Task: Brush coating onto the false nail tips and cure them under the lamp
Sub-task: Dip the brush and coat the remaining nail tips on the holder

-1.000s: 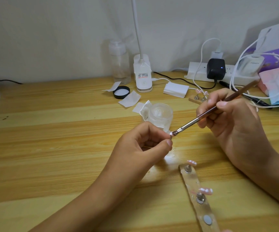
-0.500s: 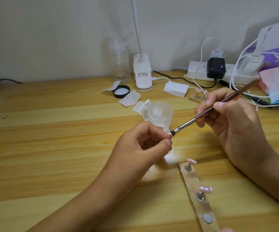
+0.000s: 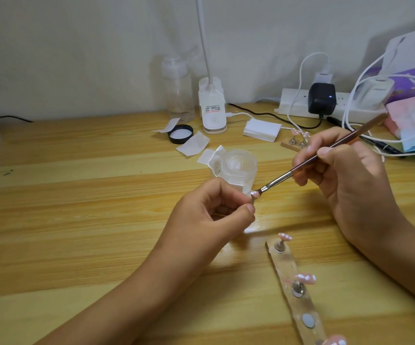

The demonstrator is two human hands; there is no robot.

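Observation:
My left hand (image 3: 209,215) pinches the small stand of a pink false nail tip (image 3: 255,194) between thumb and fingers, above the wooden table (image 3: 77,195). My right hand (image 3: 345,175) grips a brown-handled brush (image 3: 325,153) like a pen; its bristle end touches the tip. An open clear jar of coating (image 3: 238,170) stands just behind my left hand. A clear holder strip (image 3: 296,290) at the lower right carries more pink tips (image 3: 306,278) on metal stands. A white gooseneck lamp base (image 3: 212,108) stands at the back.
A black jar lid (image 3: 180,133), white paper wipes (image 3: 192,146) and a clear pump bottle (image 3: 178,90) lie near the lamp. A power strip (image 3: 325,103) with chargers and white cables runs along the wall. A small wooden holder (image 3: 294,143) with tips sits behind my right hand. Cloths pile at the far right.
The brush tip has made small strokes over the nail tip in my left hand. Both hands stay in nearly the same place.

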